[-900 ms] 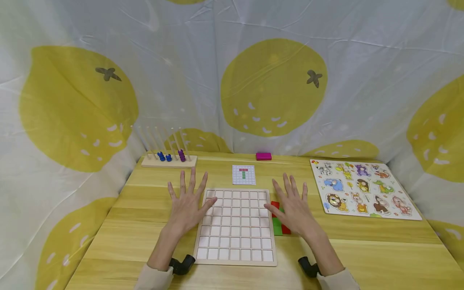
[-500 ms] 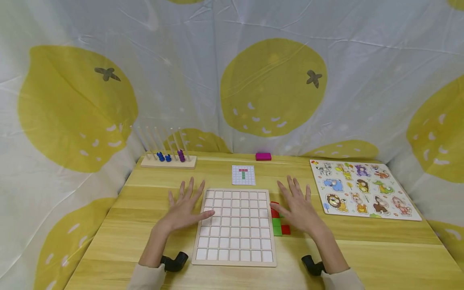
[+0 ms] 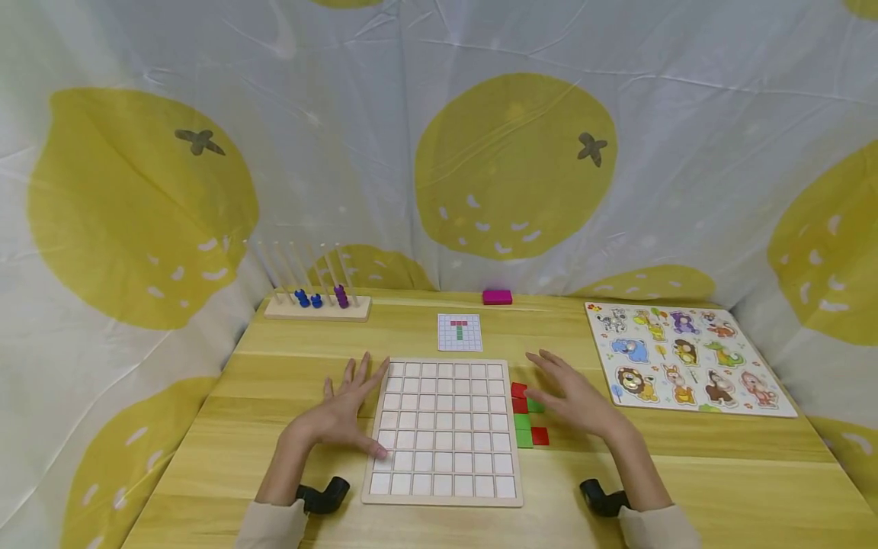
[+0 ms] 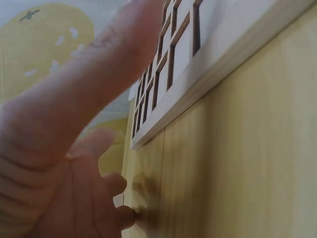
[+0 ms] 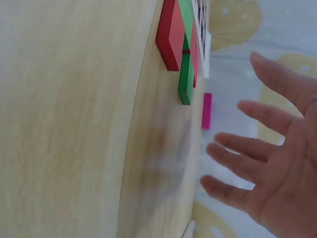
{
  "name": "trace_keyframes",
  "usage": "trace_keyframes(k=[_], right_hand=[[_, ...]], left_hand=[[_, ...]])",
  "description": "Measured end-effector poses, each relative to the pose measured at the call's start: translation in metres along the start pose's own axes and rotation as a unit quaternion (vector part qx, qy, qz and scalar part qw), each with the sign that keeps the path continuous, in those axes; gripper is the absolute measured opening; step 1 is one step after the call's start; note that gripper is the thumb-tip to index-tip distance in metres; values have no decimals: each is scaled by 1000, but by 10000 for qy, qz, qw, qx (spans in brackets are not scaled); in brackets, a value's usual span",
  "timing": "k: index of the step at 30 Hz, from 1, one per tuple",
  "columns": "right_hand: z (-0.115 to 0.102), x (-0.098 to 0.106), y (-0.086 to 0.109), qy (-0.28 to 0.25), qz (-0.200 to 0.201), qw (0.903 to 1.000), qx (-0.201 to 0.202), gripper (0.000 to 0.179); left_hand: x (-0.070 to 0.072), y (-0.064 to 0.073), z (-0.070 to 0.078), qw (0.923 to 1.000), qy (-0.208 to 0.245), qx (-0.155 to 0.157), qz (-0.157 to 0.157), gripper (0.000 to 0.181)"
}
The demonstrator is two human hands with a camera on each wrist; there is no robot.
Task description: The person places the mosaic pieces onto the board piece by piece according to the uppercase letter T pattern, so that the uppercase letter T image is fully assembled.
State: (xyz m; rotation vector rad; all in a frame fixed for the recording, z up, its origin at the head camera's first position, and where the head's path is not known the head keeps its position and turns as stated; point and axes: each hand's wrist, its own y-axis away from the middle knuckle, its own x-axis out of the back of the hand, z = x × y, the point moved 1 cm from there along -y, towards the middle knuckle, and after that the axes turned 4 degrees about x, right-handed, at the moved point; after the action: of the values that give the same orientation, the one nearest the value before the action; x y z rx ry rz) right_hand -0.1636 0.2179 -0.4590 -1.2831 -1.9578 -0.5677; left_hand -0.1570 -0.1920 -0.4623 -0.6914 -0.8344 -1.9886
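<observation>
A wooden grid board (image 3: 444, 499) with white square cells lies in the middle of the table. My left hand (image 3: 338, 415) is at its left side, fingers spread, the thumb over the board's lower left cells and the index fingertip by its upper left corner. Right of the board lie several red tiles (image 3: 539, 436) and green tiles (image 3: 523, 438), side by side. Above and to the right of them my right hand (image 3: 576, 398) hovers with loosely extended fingers and holds nothing; in the right wrist view its palm (image 5: 292, 183) is bare. Behind the board lies a pattern card (image 3: 459, 332) with a red-and-green T.
At the back left stands a peg rack (image 3: 318, 308) with blue and purple beads. A magenta block (image 3: 497, 297) lies at the back, near the lemon-print curtain (image 3: 384, 152). An animal puzzle board (image 3: 691, 360) is at the right.
My left hand has moved left and nearer, its thumb lower over the board. The right hand has shifted right and turned sideways, uncovering more of the tiles.
</observation>
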Motion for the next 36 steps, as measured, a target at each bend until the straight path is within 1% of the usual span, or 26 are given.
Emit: trace_keyframes(k=[3,7,14,20,24,29,36], right_hand=[[7,2,1,-252,-11,9997,58,60],[15,4,2,-535,-30,9985,66,56],[27,5,4,-712,-171,9973,-23,51],[34,5,5,-1027,-335,9942,-11,48],[37,4,4,-1143,-390,9927,-23,46],[36,1,1,-1201,-418,9918,-115,42],[33,-3,-7,-1032,-397,9937,-152,38]], left_hand=[[-2,-1,-1,9999,-99,51,-38,148],[-3,-1,-3,9997,-207,62,-60,151],[-3,-1,-6,9996,-247,8,-95,155],[-4,-1,-6,9996,-263,51,-125,156],[-4,-1,-5,9993,-325,82,-136,156],[-3,0,-4,9992,-350,77,-152,155],[-4,-1,-5,9991,-390,107,-161,155]])
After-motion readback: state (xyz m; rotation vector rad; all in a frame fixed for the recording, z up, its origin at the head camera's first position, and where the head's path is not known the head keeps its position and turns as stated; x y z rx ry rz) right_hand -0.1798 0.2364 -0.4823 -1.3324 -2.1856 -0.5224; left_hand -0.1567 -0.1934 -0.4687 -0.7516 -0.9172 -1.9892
